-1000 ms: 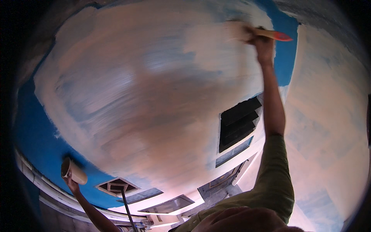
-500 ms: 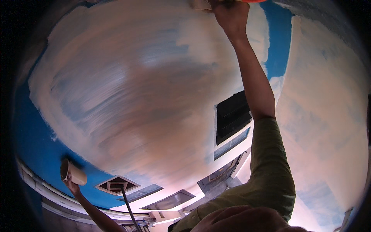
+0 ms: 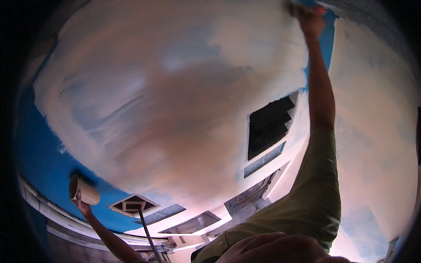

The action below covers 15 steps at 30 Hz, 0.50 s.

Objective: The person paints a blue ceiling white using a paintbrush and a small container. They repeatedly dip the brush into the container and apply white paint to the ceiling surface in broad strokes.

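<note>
Swung rightward since earlier, the right hand [image 3: 312,24] is above the black opening [image 3: 269,128], its grip seemingly closed round the blurred brush [image 3: 319,10]; on my feed the left hand [image 3: 82,207] clasps the cup [image 3: 90,194] lower left of that opening, presumably clear of the brush.

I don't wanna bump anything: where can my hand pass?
Over the wide pale painted surface, between the beige container in the left hand and the dark slatted opening, there's probably room. It's crowded lower down, around the pole and small framed opening, and at upper right, where the right hand grips a brush.
</note>
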Tool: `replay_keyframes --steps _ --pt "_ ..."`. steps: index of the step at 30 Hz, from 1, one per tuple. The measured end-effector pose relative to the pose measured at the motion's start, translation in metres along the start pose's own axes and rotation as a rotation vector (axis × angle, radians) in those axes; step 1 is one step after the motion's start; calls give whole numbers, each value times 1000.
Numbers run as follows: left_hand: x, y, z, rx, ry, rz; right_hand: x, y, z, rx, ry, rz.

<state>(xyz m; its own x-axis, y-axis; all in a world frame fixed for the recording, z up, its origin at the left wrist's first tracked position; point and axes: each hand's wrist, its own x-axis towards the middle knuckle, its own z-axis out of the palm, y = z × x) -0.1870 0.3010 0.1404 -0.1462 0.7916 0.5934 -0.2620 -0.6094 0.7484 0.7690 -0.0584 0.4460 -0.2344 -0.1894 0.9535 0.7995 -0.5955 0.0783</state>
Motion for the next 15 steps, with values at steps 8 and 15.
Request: replay_keyframes --steps 8,15 --pt "-8 39 -3 99 -95 -19 70 -215 -57 1367 -21 519" --pt "-5 30 -4 99 24 -2 -19 0 16 1173 70 664"
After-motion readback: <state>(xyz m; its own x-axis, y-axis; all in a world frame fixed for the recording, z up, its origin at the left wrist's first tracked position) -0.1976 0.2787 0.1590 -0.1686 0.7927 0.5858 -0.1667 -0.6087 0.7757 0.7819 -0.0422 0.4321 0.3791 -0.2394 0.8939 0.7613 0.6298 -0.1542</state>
